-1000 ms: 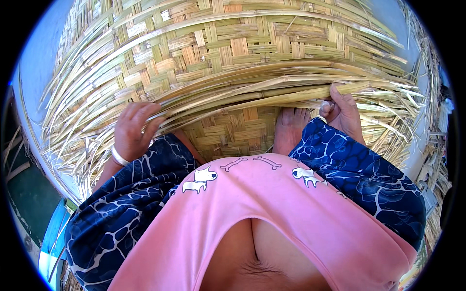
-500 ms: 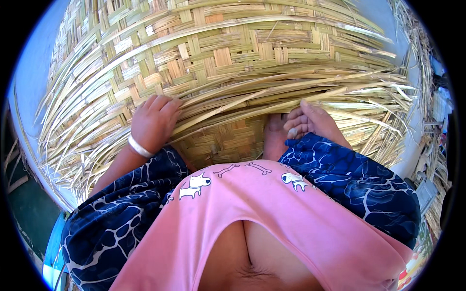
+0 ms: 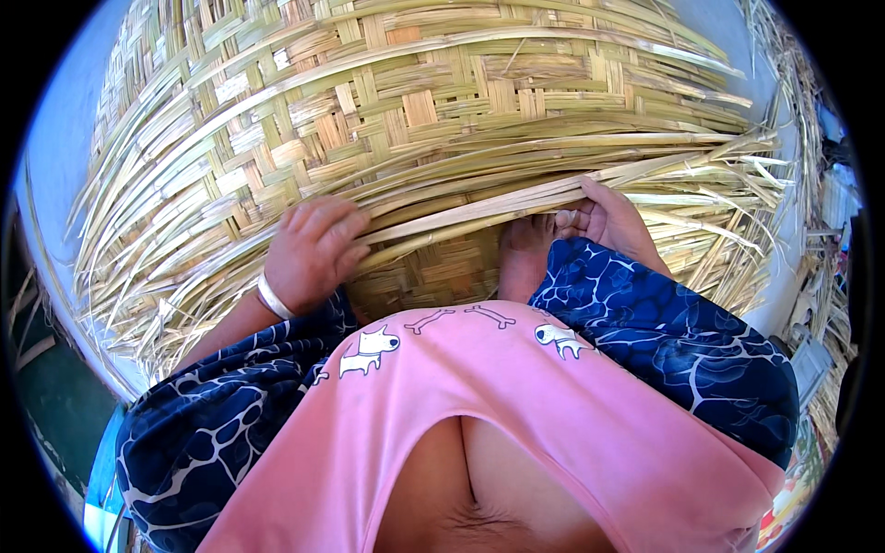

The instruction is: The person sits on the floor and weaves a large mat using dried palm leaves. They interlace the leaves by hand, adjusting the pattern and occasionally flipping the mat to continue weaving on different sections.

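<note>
A large woven mat of flat, yellow-green bamboo strips [image 3: 424,106] spreads in front of me, its loose strip ends fanning out to both sides. Across its near part runs a bundle of long strips, among them a pale bamboo strip [image 3: 489,205]. My left hand [image 3: 318,244] curls its fingers over the left part of this bundle; the fingertips are slightly blurred. At the right, my right hand [image 3: 613,221] pinches the pale strip between thumb and bent fingers. Below the bundle, a darker woven patch [image 3: 429,272] shows between my hands.
A bare foot [image 3: 525,253] rests on the weave beside my right hand. Loose strips and scraps [image 3: 802,120] lie along the far right edge. Pale blue-grey floor [image 3: 60,166] borders the mat, with a dark green surface [image 3: 51,396] at lower left.
My left hand has slid slightly right along the bundle. My right hand has risen a little and its thumb now presses the pale strip, which has turned its lighter face up.
</note>
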Tool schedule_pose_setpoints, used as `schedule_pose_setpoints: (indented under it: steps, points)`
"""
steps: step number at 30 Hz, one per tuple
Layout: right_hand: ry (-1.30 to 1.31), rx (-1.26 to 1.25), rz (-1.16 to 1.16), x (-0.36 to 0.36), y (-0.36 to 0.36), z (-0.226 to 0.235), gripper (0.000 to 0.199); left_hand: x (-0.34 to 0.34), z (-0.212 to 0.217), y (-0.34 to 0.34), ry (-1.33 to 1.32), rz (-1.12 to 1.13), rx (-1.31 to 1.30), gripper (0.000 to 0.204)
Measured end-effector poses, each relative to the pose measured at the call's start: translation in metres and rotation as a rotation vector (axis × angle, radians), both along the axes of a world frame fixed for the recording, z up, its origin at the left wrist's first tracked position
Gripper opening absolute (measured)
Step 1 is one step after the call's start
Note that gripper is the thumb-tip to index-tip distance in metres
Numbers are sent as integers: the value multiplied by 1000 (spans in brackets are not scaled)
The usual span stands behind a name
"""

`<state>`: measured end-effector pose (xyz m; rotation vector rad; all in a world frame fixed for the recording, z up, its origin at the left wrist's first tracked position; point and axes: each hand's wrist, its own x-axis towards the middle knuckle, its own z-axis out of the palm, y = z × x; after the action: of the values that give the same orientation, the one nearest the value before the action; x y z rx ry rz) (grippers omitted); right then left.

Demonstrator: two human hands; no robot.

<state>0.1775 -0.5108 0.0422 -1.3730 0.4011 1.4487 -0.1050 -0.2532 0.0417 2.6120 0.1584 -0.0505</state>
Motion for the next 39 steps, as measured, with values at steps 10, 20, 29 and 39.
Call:
schedule_pose_setpoints:
  steps: [10, 20, 29, 39]
  points:
    - [-9, 45, -44, -9, 1, 4, 34, -2, -34, 19, 143, 364, -106, 27]
    - [-110, 104, 584, -5, 5, 7, 51, 4, -24, 25, 213, 366, -245, 21]
    - [-362, 181, 768, -4, -6, 25, 37, 12, -16, 44, 379, 192, -252, 28]
    - [-629, 264, 954, 33, 1, 53, 26, 92, 65, 157, 676, 10, 82, 33]
